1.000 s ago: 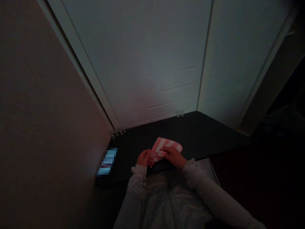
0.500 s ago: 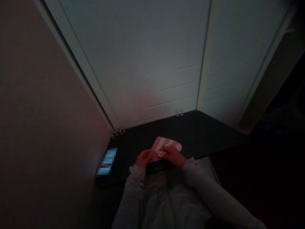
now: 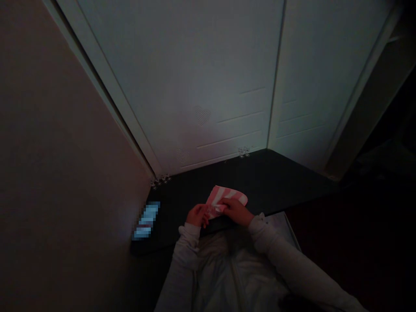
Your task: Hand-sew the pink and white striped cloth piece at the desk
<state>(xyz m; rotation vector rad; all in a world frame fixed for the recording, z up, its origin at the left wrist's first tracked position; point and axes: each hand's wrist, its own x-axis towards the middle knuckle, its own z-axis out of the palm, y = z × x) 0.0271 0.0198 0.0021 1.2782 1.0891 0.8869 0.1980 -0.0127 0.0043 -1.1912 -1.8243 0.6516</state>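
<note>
A pink-and-white striped piece, perhaps cloth or paper [image 3: 221,193], with a straight left edge and a rounded right end, lies at the near part of the dark tabletop [image 3: 195,190]. My right hand [image 3: 238,212] rests over its near side, with thumb and fingers closed on it. At its lower left corner, my left hand [image 3: 195,215] pinches with thumb and forefinger, the other fingers curled below. Something small and shiny shows between the two hands, too dim to name. Whether the left fingertips hold it or the striped piece's edge is unclear.
A pixelated, lit screen [image 3: 146,221] leans by the left wall [image 3: 81,195]. Small clear objects stand in clusters [image 3: 160,180] [image 3: 243,151] along the base of the white panel [image 3: 182,86]. A pale box-like edge [image 3: 286,225] shows beside my right sleeve.
My left hand has shifted slightly, its lower fingers loosening downward away from the striped piece. The right hand and the striped piece stay nearly where they were.
</note>
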